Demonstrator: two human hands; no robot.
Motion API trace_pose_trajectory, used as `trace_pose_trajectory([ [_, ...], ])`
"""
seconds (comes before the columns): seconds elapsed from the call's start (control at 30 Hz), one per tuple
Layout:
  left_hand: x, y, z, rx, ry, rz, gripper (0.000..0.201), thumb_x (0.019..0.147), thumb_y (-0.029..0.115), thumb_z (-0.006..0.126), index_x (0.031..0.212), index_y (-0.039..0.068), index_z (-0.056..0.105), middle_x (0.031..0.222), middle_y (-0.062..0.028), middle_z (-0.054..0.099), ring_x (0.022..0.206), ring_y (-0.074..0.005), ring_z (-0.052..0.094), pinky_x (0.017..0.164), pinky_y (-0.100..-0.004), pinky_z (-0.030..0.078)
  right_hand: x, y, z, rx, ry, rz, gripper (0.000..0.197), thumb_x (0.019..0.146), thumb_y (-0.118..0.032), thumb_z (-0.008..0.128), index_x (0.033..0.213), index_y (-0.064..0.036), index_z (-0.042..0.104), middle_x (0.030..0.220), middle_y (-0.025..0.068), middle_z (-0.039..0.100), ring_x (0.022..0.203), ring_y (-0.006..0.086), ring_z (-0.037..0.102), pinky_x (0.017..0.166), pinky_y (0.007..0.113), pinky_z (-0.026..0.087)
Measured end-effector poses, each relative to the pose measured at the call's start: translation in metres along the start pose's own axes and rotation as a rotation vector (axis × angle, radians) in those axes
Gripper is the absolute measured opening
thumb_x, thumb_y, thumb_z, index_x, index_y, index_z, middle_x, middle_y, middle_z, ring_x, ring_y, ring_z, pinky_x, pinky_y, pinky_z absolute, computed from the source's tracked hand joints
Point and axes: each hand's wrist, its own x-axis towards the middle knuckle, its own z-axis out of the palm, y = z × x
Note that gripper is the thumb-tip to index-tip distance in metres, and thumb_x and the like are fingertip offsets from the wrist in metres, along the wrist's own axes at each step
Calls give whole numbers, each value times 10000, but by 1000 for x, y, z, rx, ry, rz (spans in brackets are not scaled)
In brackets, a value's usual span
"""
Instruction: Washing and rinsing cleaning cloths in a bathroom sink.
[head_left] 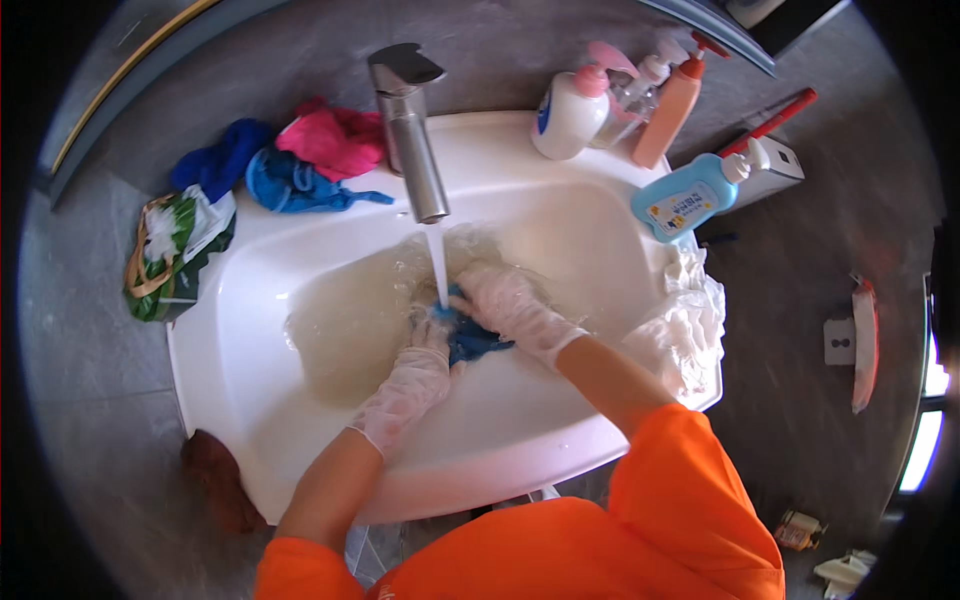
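Observation:
Both my hands are in thin whitish translucent gloves, low in a white washbasin [250,350] that holds cloudy water. A blue cloth [472,340] is bunched between them, partly under the surface. My left hand [428,338] grips its left side, with the fingers partly hidden by water. From the right, my right hand [500,298] closes over the cloth's upper part. Water runs from the grey metal faucet [412,150] straight onto the cloth and the fingers.
Blue and pink cloths [335,140] and a green-and-white bag [175,250] lie on the left rim. Pump bottles [572,115] stand at the back right, near a light-blue pump bottle [690,195]. Crumpled white plastic [685,320] covers the right rim. A brown cloth [220,480] hangs at the lower left.

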Motion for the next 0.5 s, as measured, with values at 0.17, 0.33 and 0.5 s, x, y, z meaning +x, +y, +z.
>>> trace_pose_trajectory([
  [0.17, -39, 2, -58, 193, -157, 117, 811, 801, 364, 568, 1420, 54, 145, 1470, -227, 65, 1361, -378, 72, 1103, -450, 112, -28, 39, -15, 89, 163, 213, 384, 787, -400, 593, 1046, -116, 590, 1145, 168, 522, 1057, 342, 508, 861, 450, 433],
  [0.33, 1, -35, -57, 49, 159, 128, 652, 822, 202, 523, 1402, 89, 247, 1419, -186, 271, 1329, -334, 230, 1079, -484, 173, -54, 7, -25, -65, -52, 2, 557, 758, -498, 580, 1201, -160, 565, 1405, 149, 311, 1314, 381, 206, 1032, 604, 131],
  [0.5, 38, -26, -49, 249, 101, 143, 646, 784, 73, 489, 1393, 114, 280, 1289, -145, 483, 1242, -295, 397, 1044, -456, 250, -63, -6, -38, -102, -478, -169, 465, 766, -477, 572, 1111, -171, 635, 1392, 113, 351, 1330, 339, 204, 1052, 600, 79],
])
